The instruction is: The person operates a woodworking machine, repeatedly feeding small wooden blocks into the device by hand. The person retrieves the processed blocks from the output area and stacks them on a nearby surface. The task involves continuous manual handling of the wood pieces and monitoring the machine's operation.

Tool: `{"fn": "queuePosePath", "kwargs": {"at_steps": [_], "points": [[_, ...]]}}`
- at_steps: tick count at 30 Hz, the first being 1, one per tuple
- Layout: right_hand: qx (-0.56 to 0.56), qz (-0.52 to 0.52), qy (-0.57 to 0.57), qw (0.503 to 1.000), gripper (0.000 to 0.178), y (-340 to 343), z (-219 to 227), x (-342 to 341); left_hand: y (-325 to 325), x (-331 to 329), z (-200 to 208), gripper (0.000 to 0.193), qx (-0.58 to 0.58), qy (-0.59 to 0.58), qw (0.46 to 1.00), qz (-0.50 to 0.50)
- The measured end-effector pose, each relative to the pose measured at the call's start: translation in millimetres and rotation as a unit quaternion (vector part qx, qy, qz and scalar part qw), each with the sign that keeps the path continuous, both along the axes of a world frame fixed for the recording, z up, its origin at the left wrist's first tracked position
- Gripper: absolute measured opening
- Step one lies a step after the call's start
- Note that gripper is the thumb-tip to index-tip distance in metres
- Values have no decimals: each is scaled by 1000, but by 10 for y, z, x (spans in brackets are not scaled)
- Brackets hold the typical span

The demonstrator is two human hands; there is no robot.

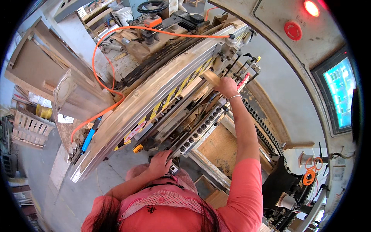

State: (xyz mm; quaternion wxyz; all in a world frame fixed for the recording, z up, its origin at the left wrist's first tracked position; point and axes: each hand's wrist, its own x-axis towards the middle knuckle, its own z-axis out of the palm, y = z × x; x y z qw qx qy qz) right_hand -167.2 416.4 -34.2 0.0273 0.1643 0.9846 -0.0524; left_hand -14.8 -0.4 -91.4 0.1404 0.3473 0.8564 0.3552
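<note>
Right hand [227,87]: gripping 1 wooden block [211,78] by its right end, at 1 o'clock from view centre. Left hand [159,164]: 7 o'clock, at the knobbed rail's [200,130] lower end; finger closure cannot be determined.

The hose [95,63] is showing orange, the tool handle [89,140] blue. Diagonal yellow-and-black stripes are marking the hazard tape [166,103]. The wood block [211,77] is looking pale tan, the shirt [245,185] coral. The apron [164,200] is displaying pink-and-white mesh. The indicator lamp [312,8] is glowing red, the screen [341,92] cyan-blue.
</note>
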Motion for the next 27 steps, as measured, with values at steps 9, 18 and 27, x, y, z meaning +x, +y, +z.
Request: {"fn": "queuePosePath", "kwargs": {"at_steps": [9, 18, 27], "points": [[12, -3, 32, 999, 47, 3, -49, 15, -4, -4, 17, 37, 0, -17, 1000, 0], [7, -6, 17, 1000, 48, 30, -85, -58, 6, 4, -31, 39, 1, -27, 1000, 6], [22, -27, 27, 999, 39, 14, -101, -65, 33, 24, 20, 39, -24, -42, 999, 16]]}}
